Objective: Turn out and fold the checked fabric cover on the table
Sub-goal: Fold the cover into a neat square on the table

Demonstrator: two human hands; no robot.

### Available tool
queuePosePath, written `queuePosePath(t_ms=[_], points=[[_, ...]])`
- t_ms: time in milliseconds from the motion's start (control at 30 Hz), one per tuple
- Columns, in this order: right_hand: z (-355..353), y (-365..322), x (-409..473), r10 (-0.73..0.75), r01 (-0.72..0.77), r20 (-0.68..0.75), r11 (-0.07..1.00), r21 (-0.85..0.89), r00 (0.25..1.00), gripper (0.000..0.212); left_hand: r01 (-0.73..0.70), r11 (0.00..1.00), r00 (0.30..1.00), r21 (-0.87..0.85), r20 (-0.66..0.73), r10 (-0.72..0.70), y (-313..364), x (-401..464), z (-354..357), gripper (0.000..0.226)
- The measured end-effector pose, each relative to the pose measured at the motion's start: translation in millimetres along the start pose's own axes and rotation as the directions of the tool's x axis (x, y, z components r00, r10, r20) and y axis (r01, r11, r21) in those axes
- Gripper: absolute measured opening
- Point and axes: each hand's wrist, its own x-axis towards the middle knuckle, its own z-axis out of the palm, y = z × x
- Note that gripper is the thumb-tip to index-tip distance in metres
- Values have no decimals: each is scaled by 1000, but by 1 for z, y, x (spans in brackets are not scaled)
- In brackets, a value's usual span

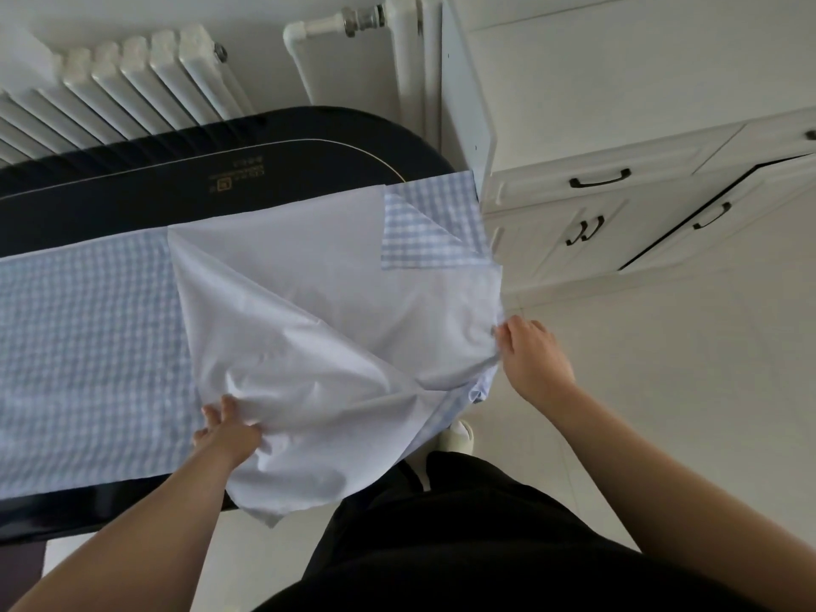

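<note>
White radiator and cabinets behind, I see the thin, limp blue-checked fabric cover draped across the dark oval table, my left hand and right hand each pinching its pale lining's edge, the best hold.

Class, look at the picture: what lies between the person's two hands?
In the head view, only the cover's plain pale side spans from the left hand to the right hand; both grip it, creased, over the table edge.

Both arms reach forward; left hand and right hand each pinch closed.
</note>
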Motion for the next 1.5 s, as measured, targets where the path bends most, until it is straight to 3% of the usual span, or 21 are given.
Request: queuePosePath(t_ms=[67, 100, 200, 300, 400, 500, 567, 667, 733, 800, 867, 933, 1000, 1067, 1133, 1200, 1333, 1400, 1467, 1500], points=[[-6, 5, -3, 5, 3, -23, 951, 310, 1000, 26, -1, 1000, 1000, -4, 13, 1, 2, -5, -3, 87], [-4, 15, -3, 41, -47, 24, 943, 328, 999, 27, 9, 1000, 1000, -20, 11, -9, 2, -3, -3, 83], [11, 62, -1, 263, -281, 319, 959, 12, 911, 20, 5, 999, 999, -38, -53, -7, 4, -4, 1, 76], [10, 58, 9, 328, -338, 185, 941, 23, 926, 17, -13, 984, 988, -177, -155, -15, 9, -7, 7, 65], [7, 18, 39, 136, -138, 41, 989, 50, 990, 24, 67, 895, 955, -442, -232, -186, 17, -12, 20, 66], [19, -10, 74, -92, 93, 199, 996, 3, 976, 18, 132, 748, 893, -651, -250, -375, 25, -22, 33, 72], [29, -17, 94, -107, 159, 347, 979, -125, 932, 17, 211, 654, 851, -727, -193, -489, 25, -23, 36, 73], [35, -34, 124, -99, 267, 440, 902, -339, 893, 29, 280, 651, 830, -705, -162, -533, 26, -30, 39, 72], [37, -50, 147, -105, 325, 501, 868, -376, 859, 35, 221, 708, 877, -670, -180, -445, 21, -30, 36, 70], [40, -59, 173, -124, 318, 528, 901, -294, 840, 45, 145, 791, 934, -595, -181, -307, 17, -25, 25, 66], [34, -56, 193, -48, 95, 432, 992, -87, 901, 69, 61, 792, 965, -608, -166, -202, 22, -23, 9, 52], [21, -42, 205, 102, -174, 279, 953, 247, 955, 82, -9, 648, 980, -762, -135, -146, 32, -25, -13, 28], [8, -30, 204, 228, -302, 213, 843, 445, 950, 75, -2, 450, 999, -893, -27, -47, 45, -33, -35, 19], [6, -14, 192, 266, -318, 175, 817, 481, 948, 60, 26, 260, 984, -965, 70, 162, 59, -42, -58, 16], [11, 3, 167, 277, -292, 98, 854, 432, 956, 51, 46, 107, 943, -993, 79, 322, 84, -54, -83, 25], [17, 18, 132, 332, -345, 98, 876, 337, 938, 55, 33, 37, 913, -999, 45, 406, 120, -64, -103, 35], [37, 33, 60, 460, -512, 236, 816, 268, 856, 66, -94, 28, 853, -995, -66, 518, 194, -77, -122, 37], [45, 37, 33, 491, -555, 267, 776, 299, 829, 58, -25, 21, 742, -999, -5, 671, 222, -79, -121, 52], [49, 42, 13, 536, -595, 257, 733, 331, 804, 46, 0, 101, 677, -995, 75, 732, 243, -80, -104, 60], [51, 47, 6, 557, -609, 245, 719, 336, 793, 43, -99, 217, 704, -971, 86, 705, 250, -83, -89, 61]])
